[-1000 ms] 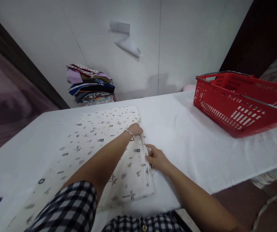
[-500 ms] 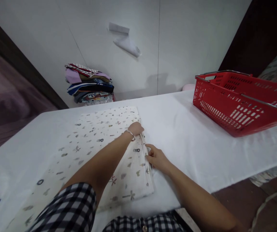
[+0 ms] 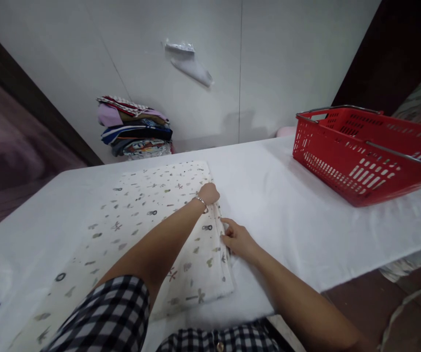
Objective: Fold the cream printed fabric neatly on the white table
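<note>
Left hand [image 3: 209, 193] slightly farther along cloth [image 3: 159, 195], fingers' hold unclear; right fingers [image 3: 230, 223] slightly apart, at edge.

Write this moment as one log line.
left hand: on printed cloth, right edge | right hand: at same edge | red basket: on table

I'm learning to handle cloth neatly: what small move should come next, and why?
Perhaps slide the right hand along the right edge of the printed cloth toward the near corner, smoothing it: that hand is at this edge, where the cloth looks creased and layered.
</note>
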`<state>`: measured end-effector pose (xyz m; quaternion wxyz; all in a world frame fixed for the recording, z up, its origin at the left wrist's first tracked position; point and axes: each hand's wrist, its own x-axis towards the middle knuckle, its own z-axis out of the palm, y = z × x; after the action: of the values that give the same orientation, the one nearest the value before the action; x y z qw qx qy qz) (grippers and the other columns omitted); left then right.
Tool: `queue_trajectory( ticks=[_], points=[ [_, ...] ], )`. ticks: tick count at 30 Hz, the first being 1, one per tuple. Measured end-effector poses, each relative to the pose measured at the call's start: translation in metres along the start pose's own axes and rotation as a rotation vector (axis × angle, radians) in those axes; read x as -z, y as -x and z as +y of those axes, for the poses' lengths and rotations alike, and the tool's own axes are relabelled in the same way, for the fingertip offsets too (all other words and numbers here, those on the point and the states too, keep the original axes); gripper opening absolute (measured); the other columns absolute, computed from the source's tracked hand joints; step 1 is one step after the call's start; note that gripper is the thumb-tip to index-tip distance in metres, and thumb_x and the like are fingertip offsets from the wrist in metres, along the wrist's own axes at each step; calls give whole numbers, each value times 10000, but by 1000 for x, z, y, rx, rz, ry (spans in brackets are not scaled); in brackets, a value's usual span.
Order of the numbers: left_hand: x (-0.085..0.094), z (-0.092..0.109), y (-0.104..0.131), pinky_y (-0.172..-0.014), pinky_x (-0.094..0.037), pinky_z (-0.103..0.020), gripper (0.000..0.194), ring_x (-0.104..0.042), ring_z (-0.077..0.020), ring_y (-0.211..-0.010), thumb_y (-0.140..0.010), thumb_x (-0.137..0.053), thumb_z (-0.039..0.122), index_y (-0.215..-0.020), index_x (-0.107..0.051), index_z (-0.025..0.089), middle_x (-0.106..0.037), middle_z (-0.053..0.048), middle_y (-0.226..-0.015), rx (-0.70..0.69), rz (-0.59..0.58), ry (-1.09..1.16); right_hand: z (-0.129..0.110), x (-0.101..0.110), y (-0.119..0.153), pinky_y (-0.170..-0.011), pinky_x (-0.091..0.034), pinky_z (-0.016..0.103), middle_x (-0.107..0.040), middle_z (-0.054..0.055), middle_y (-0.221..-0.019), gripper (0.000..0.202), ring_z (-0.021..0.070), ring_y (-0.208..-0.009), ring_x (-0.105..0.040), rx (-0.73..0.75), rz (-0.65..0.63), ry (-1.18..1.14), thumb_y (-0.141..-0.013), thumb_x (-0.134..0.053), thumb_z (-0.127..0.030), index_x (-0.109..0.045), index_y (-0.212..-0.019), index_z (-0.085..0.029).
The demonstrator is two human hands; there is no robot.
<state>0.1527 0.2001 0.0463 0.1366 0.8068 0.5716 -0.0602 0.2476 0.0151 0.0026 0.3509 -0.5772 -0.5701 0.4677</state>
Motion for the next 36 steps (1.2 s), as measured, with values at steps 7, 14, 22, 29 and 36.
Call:
queue_trajectory(
  ticks=[7,14,22,29,36],
  points=[
    [-2,-8,4,-751,-481,-292,306,-615,-221,-903,-668,-510,82,-938,-650,109,-665,-140,-933,-54,60,37,1,-1,-1,-509,-409,206,-569,-46,-709,528,86,-542,-481,7,-5,1,-759,-538,-210,-457,-1278,-264],
    [-2,-15,9,-832,-453,-224,332,-589,-146,-922,-671,-467,58,-903,-671,179,-641,-44,-1054,-201,79,91,3,-1,-1,-460,-403,201,-566,-54,-704,527,66,-452,-451,-2,-19,-34,-765,-528,-205,-443,-1281,-274],
    [4,-22,7,-777,-468,-213,264,-610,-135,-815,-676,-467,57,-764,-691,166,-678,-43,-936,-328,-23,69,6,-2,-2,-482,-407,200,-574,-51,-703,515,79,-500,-478,-3,0,-14,-767,-540,-208,-460,-1271,-274],
    [9,-35,7,-916,-401,-206,320,-569,-122,-974,-704,-422,34,-791,-690,186,-628,-24,-1094,-506,-83,52,7,-2,-3,-473,-407,206,-574,-46,-721,497,69,-471,-468,-5,-13,-20,-773,-524,-215,-468,-1266,-256],
    [15,-41,15,-912,-399,-229,323,-568,-129,-956,-740,-410,49,-875,-676,175,-627,-48,-1077,-633,-82,26,6,-1,-2,-460,-401,203,-562,-51,-717,496,64,-462,-453,-8,-11,-36,-773,-522,-221,-469,-1264,-267]
  ],
)
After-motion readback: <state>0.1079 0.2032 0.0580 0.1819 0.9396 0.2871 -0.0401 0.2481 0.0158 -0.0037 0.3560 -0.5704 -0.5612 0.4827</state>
